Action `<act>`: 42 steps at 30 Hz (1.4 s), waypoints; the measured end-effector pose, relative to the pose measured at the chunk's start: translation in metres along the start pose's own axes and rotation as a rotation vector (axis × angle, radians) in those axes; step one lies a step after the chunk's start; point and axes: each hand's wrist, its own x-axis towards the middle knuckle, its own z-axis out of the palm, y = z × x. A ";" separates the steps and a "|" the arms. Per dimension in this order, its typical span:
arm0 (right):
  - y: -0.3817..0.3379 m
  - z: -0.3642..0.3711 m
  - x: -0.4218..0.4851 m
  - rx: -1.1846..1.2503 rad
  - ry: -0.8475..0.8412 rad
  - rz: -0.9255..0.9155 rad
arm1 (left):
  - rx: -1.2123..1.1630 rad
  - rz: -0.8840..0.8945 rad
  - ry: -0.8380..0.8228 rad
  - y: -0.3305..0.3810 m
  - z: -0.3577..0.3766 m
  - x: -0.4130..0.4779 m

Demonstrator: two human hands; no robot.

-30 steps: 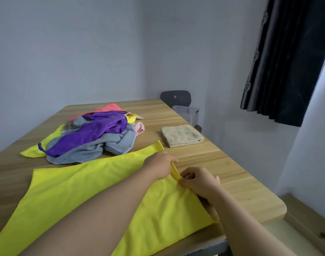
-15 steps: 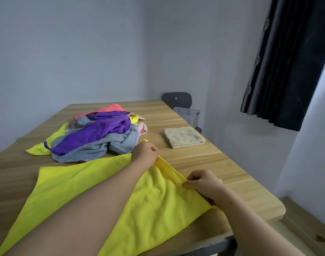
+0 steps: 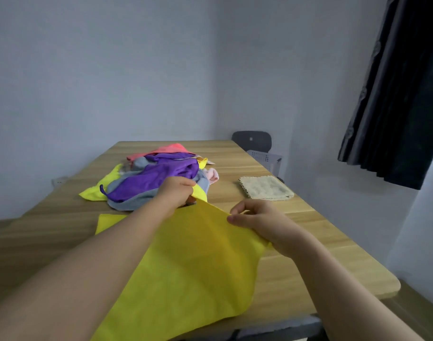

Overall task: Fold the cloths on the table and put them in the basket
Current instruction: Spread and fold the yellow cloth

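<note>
A: Item one, yellow cloth [image 3: 193, 264]: where was it found?

B: Spread on the table [image 3: 296, 274], its far edge lifted between the two grips. The left hand [image 3: 177, 193] was clenched on one far corner; the right hand [image 3: 262, 220] was pinched on the same edge, to the right of and nearer than the left grip.

A: Handling?

B: Judged thin, light and limp, sagging between the grips. Hold is best taken at corners or hem, so the fold stays square.

A: Other stock?

B: Beyond the left grip, a pile of unfolded cloths [image 3: 156, 179]. Beyond the right grip, a beige folded cloth [image 3: 265, 188]. Past that, off the table's edge, a basket [image 3: 265, 158] was noted, partly hidden.
</note>
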 end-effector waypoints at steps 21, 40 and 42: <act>-0.021 0.193 0.016 -0.190 -0.520 0.007 | 0.130 -0.114 0.122 -0.115 -0.154 -0.036; 0.057 0.146 0.053 -1.034 0.015 -0.065 | 0.330 -0.062 0.151 -0.137 -0.106 -0.045; 0.062 0.126 0.056 -1.089 -0.003 -0.070 | 0.252 -0.066 0.133 -0.134 -0.095 -0.046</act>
